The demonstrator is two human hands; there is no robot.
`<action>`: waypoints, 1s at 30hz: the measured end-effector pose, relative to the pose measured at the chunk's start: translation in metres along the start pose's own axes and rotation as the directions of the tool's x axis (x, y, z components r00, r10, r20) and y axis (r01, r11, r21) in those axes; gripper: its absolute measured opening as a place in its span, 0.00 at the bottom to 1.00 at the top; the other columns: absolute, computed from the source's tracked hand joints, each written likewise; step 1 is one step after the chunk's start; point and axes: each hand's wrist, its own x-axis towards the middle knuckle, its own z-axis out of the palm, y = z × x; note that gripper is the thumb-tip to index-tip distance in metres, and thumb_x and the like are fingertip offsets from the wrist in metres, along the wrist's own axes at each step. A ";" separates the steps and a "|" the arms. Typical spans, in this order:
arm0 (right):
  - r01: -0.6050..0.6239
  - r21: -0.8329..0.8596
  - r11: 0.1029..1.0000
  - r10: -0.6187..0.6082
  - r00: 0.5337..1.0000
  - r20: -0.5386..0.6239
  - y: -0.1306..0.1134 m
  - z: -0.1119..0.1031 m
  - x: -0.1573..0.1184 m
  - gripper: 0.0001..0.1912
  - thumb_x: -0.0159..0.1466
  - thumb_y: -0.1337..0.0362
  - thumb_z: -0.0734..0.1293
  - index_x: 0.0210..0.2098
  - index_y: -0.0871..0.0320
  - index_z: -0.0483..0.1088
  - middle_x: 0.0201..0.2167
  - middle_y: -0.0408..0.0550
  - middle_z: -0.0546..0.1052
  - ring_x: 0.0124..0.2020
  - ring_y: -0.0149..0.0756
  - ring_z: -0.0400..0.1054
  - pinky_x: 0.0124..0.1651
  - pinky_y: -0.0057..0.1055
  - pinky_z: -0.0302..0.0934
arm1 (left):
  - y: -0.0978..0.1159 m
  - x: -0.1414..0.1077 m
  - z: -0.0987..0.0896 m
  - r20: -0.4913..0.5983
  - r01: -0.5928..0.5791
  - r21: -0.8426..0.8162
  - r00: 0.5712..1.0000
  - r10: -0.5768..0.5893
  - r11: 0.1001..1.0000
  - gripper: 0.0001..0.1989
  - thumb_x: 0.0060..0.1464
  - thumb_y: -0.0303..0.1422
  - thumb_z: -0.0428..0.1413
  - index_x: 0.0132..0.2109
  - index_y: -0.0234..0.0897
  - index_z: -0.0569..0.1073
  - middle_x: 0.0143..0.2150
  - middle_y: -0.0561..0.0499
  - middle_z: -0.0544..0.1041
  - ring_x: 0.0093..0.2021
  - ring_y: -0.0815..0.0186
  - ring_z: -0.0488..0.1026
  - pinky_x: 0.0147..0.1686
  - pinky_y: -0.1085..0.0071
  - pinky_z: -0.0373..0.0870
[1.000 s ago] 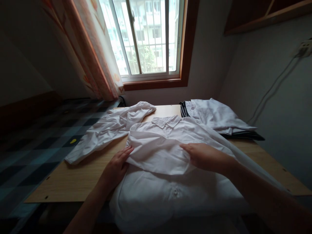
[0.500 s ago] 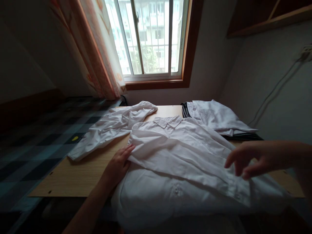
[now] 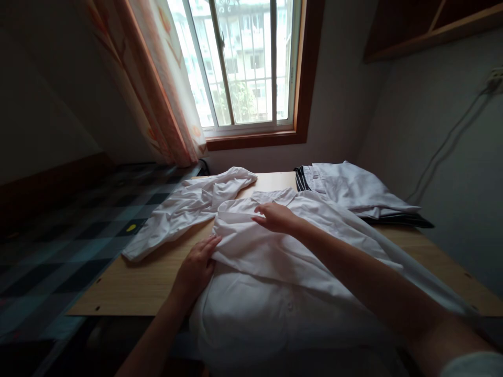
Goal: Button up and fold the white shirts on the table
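Note:
A white collared shirt [image 3: 251, 293] lies in front of me with one sleeve folded across its front. Its near end hangs over the front edge of the wooden board [image 3: 133, 288]. My left hand [image 3: 198, 262] rests at the shirt's left edge, fingers extended and touching the folded cloth. Below the collar, my right hand [image 3: 275, 216] is over the sleeve's upper fold, thumb and forefinger slightly apart. Whether its fingertips touch the fabric is hard to see. My right forearm crosses above the shirt and hides part of the sleeve.
Another crumpled white garment [image 3: 188, 204] lies at the board's back left. At the back right sits a stack of folded clothes [image 3: 349, 188], white over black striped. A checked bedspread [image 3: 74, 251] spreads on the left. Beyond are a curtain [image 3: 157, 89] and a window [image 3: 251, 68].
My right hand has swept from the cuff at the right across to the sleeve's upper fold near the collar. My left hand stays on the shirt's left edge. The view has shifted slightly.

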 end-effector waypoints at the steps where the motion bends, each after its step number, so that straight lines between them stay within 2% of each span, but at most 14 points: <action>1: -0.006 0.021 1.000 0.007 1.000 -0.027 -0.005 0.008 0.014 0.20 0.71 0.52 0.61 0.51 0.58 0.76 0.52 0.54 0.79 0.51 0.44 0.73 0.45 0.31 0.63 | -0.001 0.000 0.002 -0.021 0.046 0.043 0.999 -0.045 0.998 0.29 0.53 0.27 0.46 0.62 0.32 0.71 0.62 0.41 0.74 0.64 0.56 0.68 0.66 0.56 0.62; 3: -0.023 0.058 0.998 0.026 0.998 -0.060 -0.017 0.021 0.041 0.21 0.70 0.51 0.61 0.51 0.57 0.76 0.52 0.54 0.79 0.51 0.44 0.73 0.46 0.31 0.63 | -0.004 -0.002 0.005 -0.061 0.145 0.139 0.989 -0.138 0.980 0.28 0.55 0.30 0.48 0.61 0.27 0.71 0.61 0.37 0.74 0.63 0.51 0.68 0.66 0.54 0.62; 5: -0.050 0.078 0.996 0.056 0.995 -0.081 -0.032 0.029 0.064 0.23 0.70 0.48 0.60 0.50 0.57 0.77 0.50 0.54 0.80 0.51 0.45 0.74 0.46 0.32 0.64 | -0.007 -0.003 0.009 -0.075 0.197 0.211 0.980 -0.186 0.957 0.28 0.54 0.31 0.49 0.60 0.24 0.72 0.61 0.34 0.73 0.64 0.48 0.67 0.65 0.53 0.62; 9: -0.136 0.083 0.987 0.141 0.989 -0.053 -0.062 0.048 0.100 0.36 0.66 0.35 0.57 0.46 0.59 0.79 0.49 0.60 0.80 0.50 0.51 0.74 0.47 0.38 0.65 | -0.010 -0.004 0.014 -0.079 0.202 0.241 0.979 -0.188 0.949 0.27 0.52 0.29 0.49 0.58 0.27 0.74 0.60 0.36 0.74 0.64 0.48 0.67 0.64 0.53 0.63; 11: -0.173 0.066 0.983 0.177 0.982 -0.060 -0.070 0.059 0.113 0.36 0.64 0.35 0.59 0.46 0.60 0.79 0.49 0.62 0.80 0.50 0.53 0.73 0.48 0.39 0.64 | -0.008 -0.005 0.014 -0.077 0.206 0.238 0.978 -0.193 0.949 0.26 0.52 0.29 0.49 0.57 0.29 0.75 0.59 0.37 0.76 0.64 0.50 0.68 0.64 0.53 0.64; 14: -0.203 0.115 0.972 0.213 0.974 -0.080 -0.067 0.071 0.128 0.25 0.67 0.46 0.62 0.46 0.58 0.79 0.49 0.59 0.80 0.50 0.49 0.74 0.49 0.37 0.63 | -0.004 -0.005 0.013 -0.059 0.201 0.234 0.980 -0.192 0.951 0.25 0.52 0.28 0.49 0.56 0.28 0.76 0.59 0.38 0.76 0.64 0.51 0.68 0.64 0.55 0.64; 16: -0.219 0.199 0.955 0.236 0.970 -0.066 -0.058 0.073 0.137 0.20 0.70 0.52 0.60 0.47 0.55 0.79 0.50 0.54 0.80 0.49 0.44 0.74 0.46 0.33 0.63 | -0.002 -0.006 0.014 -0.054 0.195 0.240 0.981 -0.187 0.951 0.25 0.52 0.27 0.49 0.56 0.29 0.76 0.59 0.39 0.76 0.63 0.52 0.68 0.63 0.55 0.65; 20: -0.236 0.257 0.937 0.262 0.962 -0.073 -0.042 0.072 0.152 0.19 0.72 0.57 0.56 0.51 0.53 0.76 0.52 0.48 0.80 0.49 0.38 0.74 0.42 0.27 0.62 | -0.003 -0.009 0.018 -0.068 0.194 0.276 0.981 -0.182 0.941 0.25 0.55 0.28 0.47 0.58 0.29 0.75 0.61 0.38 0.75 0.63 0.51 0.69 0.63 0.55 0.65; 25: -0.240 0.209 0.948 0.268 0.956 -0.117 -0.043 0.084 0.158 0.19 0.72 0.57 0.56 0.50 0.55 0.75 0.52 0.52 0.79 0.50 0.42 0.73 0.44 0.31 0.62 | -0.004 -0.011 0.020 -0.103 0.161 0.261 0.985 -0.139 0.952 0.26 0.62 0.31 0.43 0.64 0.29 0.70 0.64 0.38 0.71 0.64 0.52 0.68 0.63 0.54 0.65; 30: -0.200 0.138 0.970 0.221 0.962 -0.161 -0.045 0.102 0.152 0.19 0.73 0.59 0.55 0.51 0.58 0.74 0.54 0.56 0.77 0.53 0.44 0.71 0.53 0.35 0.60 | -0.001 -0.008 0.015 -0.039 0.131 0.204 0.991 -0.125 0.970 0.26 0.61 0.27 0.43 0.63 0.34 0.71 0.62 0.43 0.75 0.64 0.55 0.69 0.63 0.56 0.65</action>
